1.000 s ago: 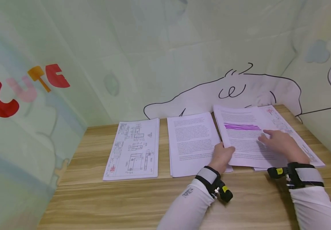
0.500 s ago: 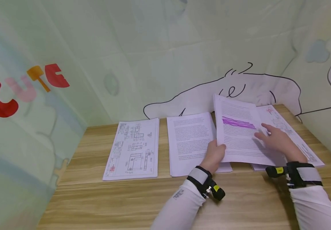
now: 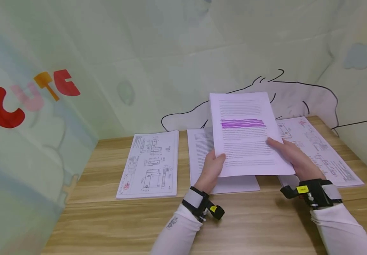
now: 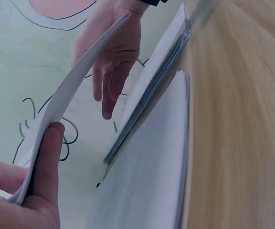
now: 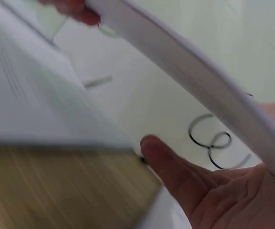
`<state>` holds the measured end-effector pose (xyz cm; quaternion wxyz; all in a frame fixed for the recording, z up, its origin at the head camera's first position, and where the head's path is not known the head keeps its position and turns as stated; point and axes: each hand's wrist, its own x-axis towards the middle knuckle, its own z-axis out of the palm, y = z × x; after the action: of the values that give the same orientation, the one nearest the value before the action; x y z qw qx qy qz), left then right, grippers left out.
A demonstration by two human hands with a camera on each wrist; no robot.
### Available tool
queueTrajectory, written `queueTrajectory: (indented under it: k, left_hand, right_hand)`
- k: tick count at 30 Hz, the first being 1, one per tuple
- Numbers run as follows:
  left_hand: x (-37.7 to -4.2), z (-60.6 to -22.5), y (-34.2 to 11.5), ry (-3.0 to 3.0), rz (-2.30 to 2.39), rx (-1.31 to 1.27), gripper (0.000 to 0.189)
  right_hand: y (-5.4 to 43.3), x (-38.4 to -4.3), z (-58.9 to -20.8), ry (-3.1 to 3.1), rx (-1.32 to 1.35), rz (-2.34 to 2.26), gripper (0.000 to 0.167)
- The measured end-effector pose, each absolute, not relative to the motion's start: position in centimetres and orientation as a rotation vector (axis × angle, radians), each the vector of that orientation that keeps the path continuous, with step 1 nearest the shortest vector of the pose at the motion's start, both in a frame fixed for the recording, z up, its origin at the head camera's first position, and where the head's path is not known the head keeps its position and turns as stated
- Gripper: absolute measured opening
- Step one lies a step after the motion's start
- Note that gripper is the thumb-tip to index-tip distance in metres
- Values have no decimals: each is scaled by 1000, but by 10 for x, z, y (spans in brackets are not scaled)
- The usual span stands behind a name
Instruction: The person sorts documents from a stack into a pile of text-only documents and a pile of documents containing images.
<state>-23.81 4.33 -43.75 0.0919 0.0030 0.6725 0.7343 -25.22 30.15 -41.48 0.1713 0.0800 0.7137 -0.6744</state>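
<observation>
A stack of printed sheets [image 3: 244, 148] with purple highlighter strokes [image 3: 243, 123] is held up, tilted, above the table. My left hand [image 3: 211, 169] grips its lower left edge, thumb on the front; in the left wrist view the fingers [image 4: 47, 157] press the back. My right hand [image 3: 299, 161] holds the right edge, thumb on the printed face and fingers beneath. Those fingers stretch out fairly straight behind the sheets in the left wrist view. In the right wrist view the stack's edge crosses over my right palm [image 5: 233, 195].
Beneath the raised sheets lies another text stack [image 3: 199, 148], partly covered. Technical drawings sit in a pile [image 3: 148, 166] on the left and another pile [image 3: 323, 156] on the right. The wooden table [image 3: 113, 226] meets a printed cloth backdrop [image 3: 158, 71] at its far edge.
The highlighted stack has been lifted off the right-hand drawings and moved left and up. My left hand moved left with it; my right hand has come onto its right edge.
</observation>
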Motion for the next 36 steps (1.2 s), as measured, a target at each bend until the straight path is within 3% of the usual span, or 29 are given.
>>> queueTrajectory:
  k: [8,22,36]
  left_hand:
    - [-231,-437,13,2107,2154,13,30]
    - [-233,-433,-48,2282,1862,46,37]
    - [-235,-442,-71,2336,1677,30,33]
  right_hand:
    - [262,-244,-409,1937,62,-2097,62]
    - [211,-239,-424,2768,-34,-1592,47]
    - [205,-240,-437,2880,-198,-1204,52]
